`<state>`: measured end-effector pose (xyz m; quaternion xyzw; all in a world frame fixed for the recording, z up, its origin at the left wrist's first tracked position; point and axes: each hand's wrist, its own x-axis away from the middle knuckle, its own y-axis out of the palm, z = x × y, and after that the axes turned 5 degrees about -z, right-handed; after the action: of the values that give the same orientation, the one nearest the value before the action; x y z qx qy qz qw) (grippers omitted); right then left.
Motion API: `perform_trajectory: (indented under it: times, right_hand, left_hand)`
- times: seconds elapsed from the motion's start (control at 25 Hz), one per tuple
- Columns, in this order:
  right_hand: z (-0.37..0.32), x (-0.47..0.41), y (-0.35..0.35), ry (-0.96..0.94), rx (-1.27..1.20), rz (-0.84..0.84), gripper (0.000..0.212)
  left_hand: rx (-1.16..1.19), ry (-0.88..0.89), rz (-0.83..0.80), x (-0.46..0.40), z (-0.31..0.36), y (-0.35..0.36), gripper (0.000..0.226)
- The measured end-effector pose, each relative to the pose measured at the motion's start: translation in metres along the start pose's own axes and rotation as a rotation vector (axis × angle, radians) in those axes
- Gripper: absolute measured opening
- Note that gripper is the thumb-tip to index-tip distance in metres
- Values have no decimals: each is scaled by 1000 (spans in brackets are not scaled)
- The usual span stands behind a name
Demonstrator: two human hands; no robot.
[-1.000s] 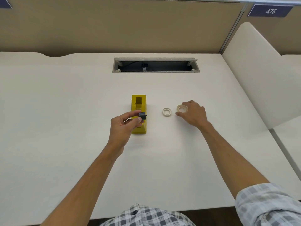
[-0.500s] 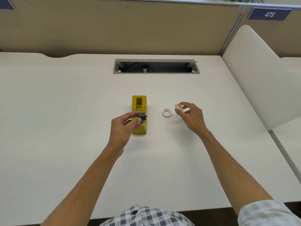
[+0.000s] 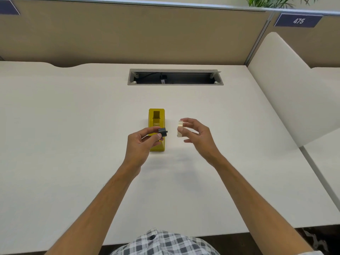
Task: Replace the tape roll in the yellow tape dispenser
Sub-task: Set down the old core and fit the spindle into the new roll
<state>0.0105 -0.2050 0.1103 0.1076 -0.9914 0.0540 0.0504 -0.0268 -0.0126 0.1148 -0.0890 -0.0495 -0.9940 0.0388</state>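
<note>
Centrally, the yellow tape dispenser (image 3: 156, 126) stood lengthwise on the white desk (image 3: 73, 126), its roll bay open at the top; the near end was partly covered by the left hand (image 3: 141, 144). That hand was raised above the desk, thumb and forefinger pinching a small dark spindle (image 3: 162, 132) whose short axle stub pointed right. The right hand (image 3: 197, 137) was also raised, just right of the dispenser, its thumb and fingertips pinching a pale tape roll (image 3: 180, 128) held on edge, so that one flat side faced the spindle. Spindle and roll were near each other but apart, a narrow gap of desk showing between them. The remaining fingers of the right hand were loosely curled and spread. Beyond the dispenser, a rectangular cable trough (image 3: 175, 77) was set into the desk, before a beige partition (image 3: 128, 34). A blue plate (image 3: 298, 20) at upper right read 475.
</note>
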Motion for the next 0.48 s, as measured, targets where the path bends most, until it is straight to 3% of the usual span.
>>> perform_trajectory:
  times: [0.16, 0.48]
  right_hand:
    - [-2, 8, 16, -8, 39, -20, 25]
    - [-11, 15, 17, -44, -65, -165, 41]
  left_hand:
    - [-6, 16, -13, 1, 1, 2, 22]
    - [-8, 22, -14, 6, 2, 1, 23]
